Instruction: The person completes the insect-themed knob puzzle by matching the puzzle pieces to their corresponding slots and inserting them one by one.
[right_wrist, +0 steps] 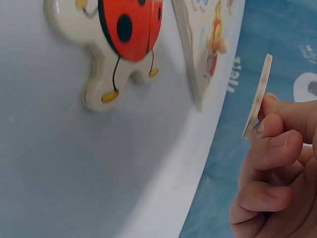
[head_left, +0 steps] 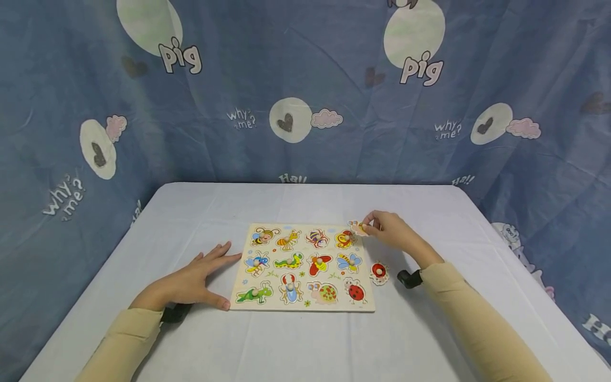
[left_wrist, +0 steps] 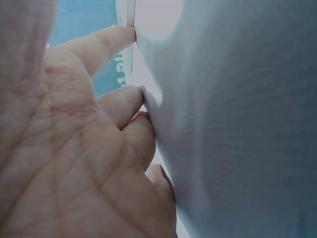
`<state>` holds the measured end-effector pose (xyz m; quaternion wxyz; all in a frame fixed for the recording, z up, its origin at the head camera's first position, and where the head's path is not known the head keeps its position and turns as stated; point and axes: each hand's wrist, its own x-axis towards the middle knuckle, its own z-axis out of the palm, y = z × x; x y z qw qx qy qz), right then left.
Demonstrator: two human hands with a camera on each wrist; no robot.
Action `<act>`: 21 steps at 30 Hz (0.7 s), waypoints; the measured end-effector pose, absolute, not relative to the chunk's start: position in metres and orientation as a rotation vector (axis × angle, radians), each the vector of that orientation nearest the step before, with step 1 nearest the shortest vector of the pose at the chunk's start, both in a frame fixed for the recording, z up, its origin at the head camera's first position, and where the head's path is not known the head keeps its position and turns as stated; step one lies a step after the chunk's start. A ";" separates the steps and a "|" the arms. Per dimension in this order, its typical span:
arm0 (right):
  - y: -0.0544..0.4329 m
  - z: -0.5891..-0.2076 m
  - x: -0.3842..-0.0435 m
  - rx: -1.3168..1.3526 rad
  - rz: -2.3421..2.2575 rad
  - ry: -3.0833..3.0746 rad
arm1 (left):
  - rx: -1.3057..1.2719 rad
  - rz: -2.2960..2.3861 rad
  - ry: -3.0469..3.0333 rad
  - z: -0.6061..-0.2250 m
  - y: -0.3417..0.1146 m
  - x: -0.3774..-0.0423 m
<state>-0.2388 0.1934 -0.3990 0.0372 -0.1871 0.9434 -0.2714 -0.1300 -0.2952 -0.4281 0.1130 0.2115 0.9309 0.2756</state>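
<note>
A wooden peg puzzle board (head_left: 305, 309) with insect pictures lies on the white table. My left hand (head_left: 193, 278) rests spread at its left side, index finger and thumb at the edge; in the left wrist view the palm (left_wrist: 74, 129) shows, fingertips on the cloth. Above the board's top right corner, my right hand (head_left: 391, 231) pinches a flat snail puzzle piece (head_left: 356, 228) between thumb and fingers. The right wrist view shows this piece (right_wrist: 258, 96) edge-on, off the table. A ladybug puzzle piece (head_left: 379, 272) with a knob lies right of the board.
On the board, the printed snail (head_left: 323, 293) and ladybug (head_left: 355, 291) spaces have no knobs. Other insect pieces, such as the green caterpillar (head_left: 288, 261), sit in place. A blue patterned curtain (head_left: 305, 154) hangs behind the table (head_left: 215, 350).
</note>
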 end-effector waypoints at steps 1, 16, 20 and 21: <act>0.193 -0.399 -0.237 -0.579 -0.838 2.891 | 0.620 0.809 2.732 -0.428 -0.295 -0.130; 0.188 -0.399 -0.211 -0.626 -0.898 2.816 | 0.609 0.800 2.738 -0.430 -0.294 -0.132; 0.186 -0.401 -0.205 -0.625 -0.913 2.799 | 0.617 0.807 2.736 -0.430 -0.295 -0.132; 0.186 -0.402 -0.203 -0.620 -0.914 2.796 | 0.621 0.810 2.735 -0.430 -0.295 -0.132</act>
